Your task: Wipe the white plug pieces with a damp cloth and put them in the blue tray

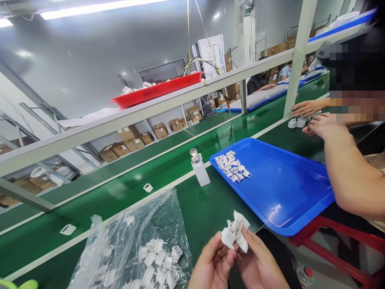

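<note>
Near the bottom centre, my left hand (214, 259) and my right hand (257, 257) are held close together, fingers closed round several white plastic pieces (236, 233). The left fingers pinch the pieces from the left, and the right thumb and fingers hold them from the right. To the left, a clear plastic bag (135, 224) lies on the green table with many white plug housings (159, 261) in it. A white pump bottle (200, 170) stands upright beyond my hands. The blue tray (279, 176) at the right holds a pile of small white plugs (231, 166) at its left end.
Two loose white pieces (148, 187) (68, 229) lie on the green surface. A co-worker's arm (345, 160) reaches over the tray's right side towards white parts (297, 122). A red basin (156, 91) rests on the overhead shelf. A red stool (337, 245) stands below the tray.
</note>
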Demonstrator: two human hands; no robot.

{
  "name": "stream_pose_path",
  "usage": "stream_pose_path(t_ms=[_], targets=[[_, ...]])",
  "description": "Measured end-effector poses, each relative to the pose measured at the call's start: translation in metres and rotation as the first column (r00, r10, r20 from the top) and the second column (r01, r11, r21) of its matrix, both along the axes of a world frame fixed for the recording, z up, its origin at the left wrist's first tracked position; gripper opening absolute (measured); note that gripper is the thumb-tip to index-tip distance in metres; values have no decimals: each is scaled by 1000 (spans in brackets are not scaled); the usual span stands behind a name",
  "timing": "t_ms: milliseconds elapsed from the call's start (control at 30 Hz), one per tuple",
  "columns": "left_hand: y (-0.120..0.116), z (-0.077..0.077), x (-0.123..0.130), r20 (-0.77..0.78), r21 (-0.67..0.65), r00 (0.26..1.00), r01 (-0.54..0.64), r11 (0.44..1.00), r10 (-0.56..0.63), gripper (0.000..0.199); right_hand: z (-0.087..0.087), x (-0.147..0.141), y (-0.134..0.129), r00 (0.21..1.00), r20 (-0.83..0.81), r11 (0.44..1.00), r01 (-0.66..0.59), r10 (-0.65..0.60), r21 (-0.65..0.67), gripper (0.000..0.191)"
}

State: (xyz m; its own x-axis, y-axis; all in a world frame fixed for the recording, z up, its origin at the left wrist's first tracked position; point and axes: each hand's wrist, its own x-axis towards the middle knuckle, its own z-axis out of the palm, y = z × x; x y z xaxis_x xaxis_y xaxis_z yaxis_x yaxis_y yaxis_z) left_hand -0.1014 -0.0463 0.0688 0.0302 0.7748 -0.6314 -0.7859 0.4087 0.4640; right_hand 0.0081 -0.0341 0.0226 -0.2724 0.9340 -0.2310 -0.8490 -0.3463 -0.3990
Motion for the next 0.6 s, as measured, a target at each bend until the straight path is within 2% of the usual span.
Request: stream_pose_path(t_ms=[33,100,167,300,400,467,533,567,600], targets=[[-1,-3,1,-53,72,999,-7,997,11,17,-3,-1,0,1000,11,1000,20,-21,10,30],[-2,-6,6,-215,234,974,-26,972,78,33,-15,-3,-2,994,75,996,71,-75,48,31],[-3,-8,13,-396,369,900,-28,929,184,42,-27,-5,-4,978,172,990,104,-119,91,33],[-4,-14,19,-620,526,674,-24,850,403,39,-34,0,-7,923,335,971,130,-192,199,42],[-3,-24,10,-746,591,439,89,801,501,32,-30,7,-8,854,471,951,84,-222,298,42],[-2,-30,2,-770,637,229,244,731,595,27,-26,13,-8,761,589,940,82,-273,330,39],[1,-34,-6,-712,646,34,423,635,702,31,-19,19,-5,571,698,894,169,-432,415,33],[2,-35,-9,-661,634,-35,509,582,750,36,-15,22,-1,448,710,834,184,-542,520,28],[4,-35,-11,-609,616,-82,578,535,789,41,-9,26,3,344,677,747,133,-651,651,23]])
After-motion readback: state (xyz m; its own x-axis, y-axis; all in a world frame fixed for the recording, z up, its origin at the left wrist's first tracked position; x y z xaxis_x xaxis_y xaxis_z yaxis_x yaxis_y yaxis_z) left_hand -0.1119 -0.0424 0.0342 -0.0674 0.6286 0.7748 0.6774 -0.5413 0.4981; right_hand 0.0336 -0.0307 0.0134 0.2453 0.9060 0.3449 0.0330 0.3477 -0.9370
